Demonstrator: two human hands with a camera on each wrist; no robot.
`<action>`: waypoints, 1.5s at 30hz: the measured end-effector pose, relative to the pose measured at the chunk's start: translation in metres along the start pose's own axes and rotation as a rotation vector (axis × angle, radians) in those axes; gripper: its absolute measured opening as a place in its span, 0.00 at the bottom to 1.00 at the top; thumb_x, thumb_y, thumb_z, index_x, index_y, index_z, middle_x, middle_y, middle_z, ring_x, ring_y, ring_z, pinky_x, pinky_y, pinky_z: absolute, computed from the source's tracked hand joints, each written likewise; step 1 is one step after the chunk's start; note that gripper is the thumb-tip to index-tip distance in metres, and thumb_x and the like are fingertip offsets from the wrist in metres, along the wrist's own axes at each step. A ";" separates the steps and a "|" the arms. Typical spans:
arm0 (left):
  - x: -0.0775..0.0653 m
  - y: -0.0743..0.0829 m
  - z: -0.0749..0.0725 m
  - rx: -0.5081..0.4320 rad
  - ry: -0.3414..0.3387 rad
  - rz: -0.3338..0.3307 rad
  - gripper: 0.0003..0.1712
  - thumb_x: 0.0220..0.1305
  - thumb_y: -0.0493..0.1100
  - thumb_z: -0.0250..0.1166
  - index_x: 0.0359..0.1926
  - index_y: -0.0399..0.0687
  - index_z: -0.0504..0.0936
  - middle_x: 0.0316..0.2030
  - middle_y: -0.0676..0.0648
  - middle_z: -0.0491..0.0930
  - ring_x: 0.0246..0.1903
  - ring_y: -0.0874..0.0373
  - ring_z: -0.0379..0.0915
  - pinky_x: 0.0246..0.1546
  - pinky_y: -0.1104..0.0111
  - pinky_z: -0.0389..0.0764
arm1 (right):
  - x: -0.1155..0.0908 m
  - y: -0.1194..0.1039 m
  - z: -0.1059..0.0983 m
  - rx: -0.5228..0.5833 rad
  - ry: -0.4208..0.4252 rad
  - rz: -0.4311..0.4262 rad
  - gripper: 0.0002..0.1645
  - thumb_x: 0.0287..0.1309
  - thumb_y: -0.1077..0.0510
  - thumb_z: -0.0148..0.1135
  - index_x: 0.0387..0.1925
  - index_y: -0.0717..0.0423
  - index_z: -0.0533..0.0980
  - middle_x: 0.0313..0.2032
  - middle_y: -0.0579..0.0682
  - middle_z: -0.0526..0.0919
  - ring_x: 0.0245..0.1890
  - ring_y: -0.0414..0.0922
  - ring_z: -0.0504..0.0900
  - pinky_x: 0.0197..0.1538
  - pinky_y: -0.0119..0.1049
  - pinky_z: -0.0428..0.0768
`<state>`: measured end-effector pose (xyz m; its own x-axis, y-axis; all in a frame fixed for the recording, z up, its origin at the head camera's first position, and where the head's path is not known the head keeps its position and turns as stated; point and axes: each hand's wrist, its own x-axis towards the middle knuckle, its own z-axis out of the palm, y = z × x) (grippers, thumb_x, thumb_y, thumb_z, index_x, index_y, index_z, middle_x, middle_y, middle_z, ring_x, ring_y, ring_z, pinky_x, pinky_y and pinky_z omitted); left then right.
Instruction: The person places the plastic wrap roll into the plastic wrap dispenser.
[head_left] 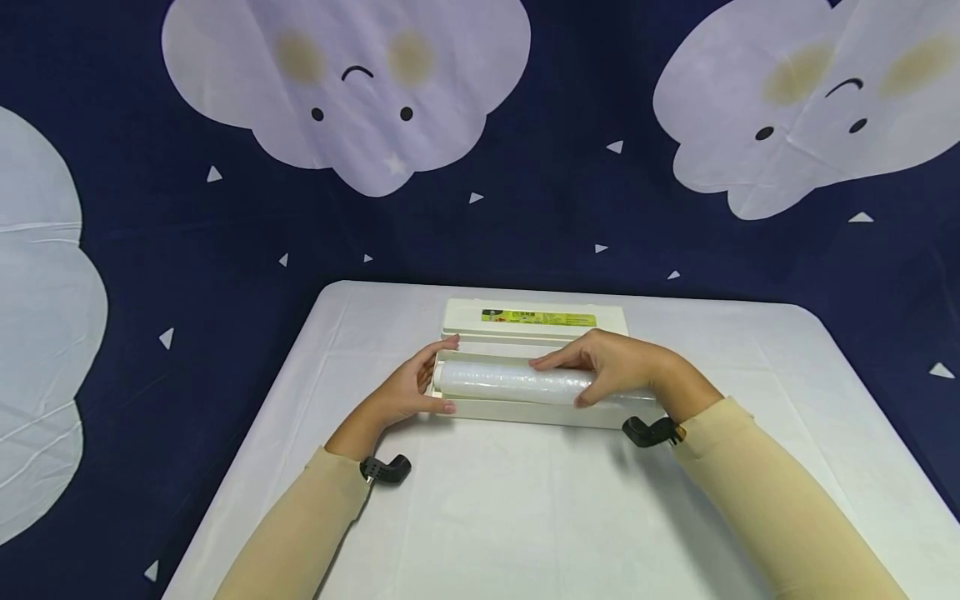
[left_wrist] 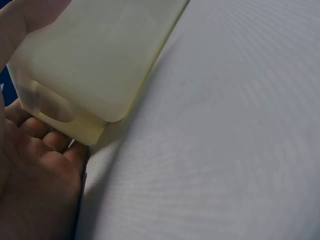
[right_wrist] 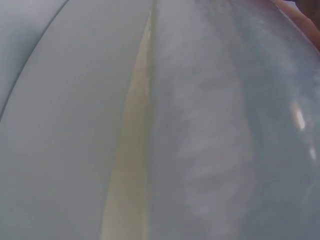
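Observation:
A long cream cling film box (head_left: pixel 540 412) lies on the table, its open side up. In its opening sits a shiny, translucent roll of cling film (head_left: pixel 495 380); whether it rests fully on the bottom cannot be told. My left hand (head_left: pixel 405 387) holds the box's left end, thumb on the front wall and fingers at the back. That cream end (left_wrist: pixel 105 75) fills the upper part of the left wrist view. From above, my right hand (head_left: pixel 618 367) grips the roll towards its right end, which the hand and wrist partly hide. The roll (right_wrist: pixel 210 125) appears close up beside the box wall (right_wrist: pixel 70 120).
Behind the box lies a cream lid (head_left: pixel 607 319) with a yellow-green label (head_left: pixel 540 317). A white cloth covers the table (head_left: pixel 480 517). Beyond its far edge hangs a dark blue cloth (head_left: pixel 525 242) with cloud prints. Each wrist wears a black camera.

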<state>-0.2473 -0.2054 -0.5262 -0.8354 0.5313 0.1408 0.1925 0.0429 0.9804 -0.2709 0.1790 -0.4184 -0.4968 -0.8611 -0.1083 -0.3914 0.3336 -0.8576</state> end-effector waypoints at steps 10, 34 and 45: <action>0.001 -0.001 0.001 -0.010 0.005 0.002 0.61 0.48 0.25 0.82 0.80 0.35 0.57 0.82 0.48 0.52 0.76 0.46 0.55 0.71 0.68 0.64 | 0.003 0.004 -0.003 -0.016 -0.017 0.016 0.47 0.44 0.76 0.76 0.69 0.56 0.78 0.68 0.44 0.77 0.70 0.42 0.72 0.69 0.37 0.71; 0.001 0.000 0.001 -0.017 0.009 0.002 0.62 0.47 0.24 0.82 0.80 0.36 0.58 0.82 0.46 0.53 0.76 0.45 0.54 0.72 0.68 0.61 | 0.010 0.008 -0.010 -0.009 -0.041 0.071 0.48 0.44 0.74 0.77 0.69 0.47 0.79 0.63 0.47 0.82 0.53 0.47 0.84 0.60 0.35 0.79; 0.001 -0.001 0.001 -0.002 0.015 -0.015 0.63 0.46 0.25 0.83 0.80 0.38 0.58 0.82 0.51 0.54 0.77 0.49 0.53 0.74 0.65 0.58 | 0.010 0.017 -0.011 0.059 -0.056 0.042 0.49 0.42 0.77 0.75 0.70 0.51 0.78 0.65 0.49 0.79 0.59 0.48 0.81 0.64 0.35 0.76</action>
<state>-0.2477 -0.2037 -0.5272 -0.8459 0.5176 0.1285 0.1790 0.0487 0.9826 -0.2917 0.1804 -0.4287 -0.4672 -0.8674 -0.1712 -0.3243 0.3482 -0.8795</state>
